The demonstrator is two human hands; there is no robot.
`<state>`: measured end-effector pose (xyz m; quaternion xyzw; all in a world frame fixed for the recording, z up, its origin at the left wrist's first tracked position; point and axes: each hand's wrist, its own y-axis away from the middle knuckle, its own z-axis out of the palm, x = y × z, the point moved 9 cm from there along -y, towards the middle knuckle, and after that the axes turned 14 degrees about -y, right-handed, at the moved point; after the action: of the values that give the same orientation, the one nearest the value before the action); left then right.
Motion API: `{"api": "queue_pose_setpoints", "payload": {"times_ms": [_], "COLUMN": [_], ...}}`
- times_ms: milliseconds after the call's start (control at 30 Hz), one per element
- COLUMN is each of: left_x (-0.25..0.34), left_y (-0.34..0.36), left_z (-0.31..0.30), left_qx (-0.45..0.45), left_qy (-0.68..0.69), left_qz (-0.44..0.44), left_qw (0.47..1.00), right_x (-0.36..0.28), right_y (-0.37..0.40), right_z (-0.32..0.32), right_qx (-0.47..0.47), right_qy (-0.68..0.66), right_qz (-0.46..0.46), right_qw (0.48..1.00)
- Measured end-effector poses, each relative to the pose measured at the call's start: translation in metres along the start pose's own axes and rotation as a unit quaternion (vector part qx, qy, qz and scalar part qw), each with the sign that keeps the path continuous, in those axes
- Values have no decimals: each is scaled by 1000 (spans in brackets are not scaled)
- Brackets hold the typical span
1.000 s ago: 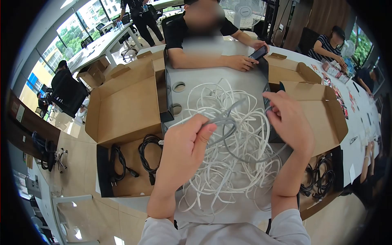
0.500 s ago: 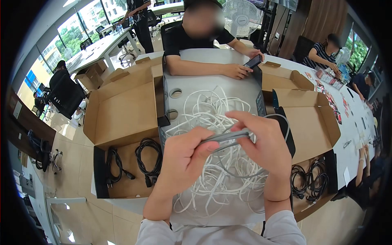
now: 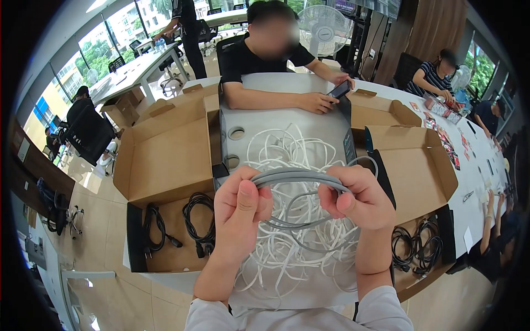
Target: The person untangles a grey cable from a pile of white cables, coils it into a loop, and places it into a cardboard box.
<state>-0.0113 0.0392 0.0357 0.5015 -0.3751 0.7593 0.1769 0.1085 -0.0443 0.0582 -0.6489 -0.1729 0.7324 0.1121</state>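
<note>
A coiled grey cable (image 3: 295, 176) is stretched between my two hands above the table. My left hand (image 3: 238, 207) pinches the left end of the loops, thumb on top. At the other end, my right hand (image 3: 361, 197) has its fingers closed around the same loops. Lower turns of the grey cable hang beneath, and one strand runs up behind my right hand toward the box on the right. Under the hands lies a loose tangle of white cables (image 3: 281, 251) on the white table (image 3: 259, 117).
Open cardboard boxes flank the tangle: the left box (image 3: 165, 149) and the right box (image 3: 408, 165) hold black power cords (image 3: 200, 220). Across the table a person (image 3: 259, 60) holds a phone (image 3: 339, 89). Two round holes pierce the tabletop. Other people sit farther right.
The grey loops have come up and spread into a wider, rounder coil. My hands have turned and moved slightly apart, and my right fingers have closed on the cable.
</note>
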Motion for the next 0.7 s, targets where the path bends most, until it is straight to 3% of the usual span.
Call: {"api": "queue_pose_setpoints", "payload": {"times_ms": [267,433,567,700], "left_x": [11,11,11,4], "left_y": [3,5,3,-2], "left_z": [3,-7,-6,-6], "left_qx": [48,32,26,2], "left_qy": [-144,-197,-233,-234], "left_qz": [72,90,89,32], "left_qw": [986,976,968,972], "right_x": [8,12,15,17], "right_y": [5,4,3,3], "right_z": [1,5,-5,-9], "right_qx": [-16,-20,5,45], "right_qy": [-155,-231,-193,-185], "right_qz": [47,92,77,93], "right_qw": [987,968,978,977]}}
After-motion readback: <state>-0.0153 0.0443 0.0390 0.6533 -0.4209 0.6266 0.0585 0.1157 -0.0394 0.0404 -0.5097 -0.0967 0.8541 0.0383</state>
